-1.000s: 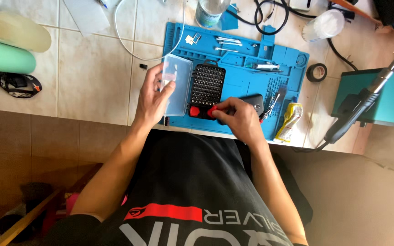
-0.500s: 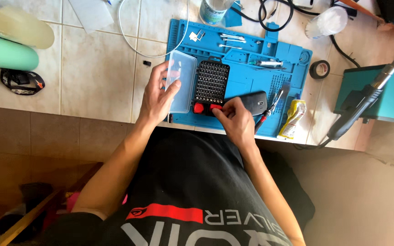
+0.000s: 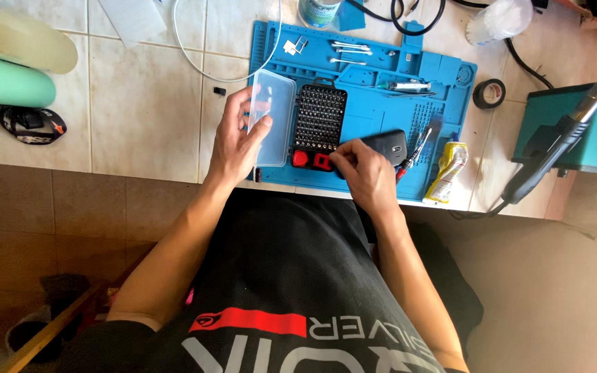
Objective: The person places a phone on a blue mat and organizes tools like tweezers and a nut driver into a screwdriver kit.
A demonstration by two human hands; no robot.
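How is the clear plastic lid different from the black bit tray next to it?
The clear lid is see-through and holds nothing; the black bit tray is dark and packed with rows of small bits. The left hand rests on the lid, while the right hand touches the tray's red end. Both are similar-sized rectangles lying flat, side by side, at the left edge of the blue mat.

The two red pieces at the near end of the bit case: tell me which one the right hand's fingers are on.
The square red piece, the one closer to the right hand. Its fingertips press against it; the round red piece beside it lies untouched, toward the left hand.
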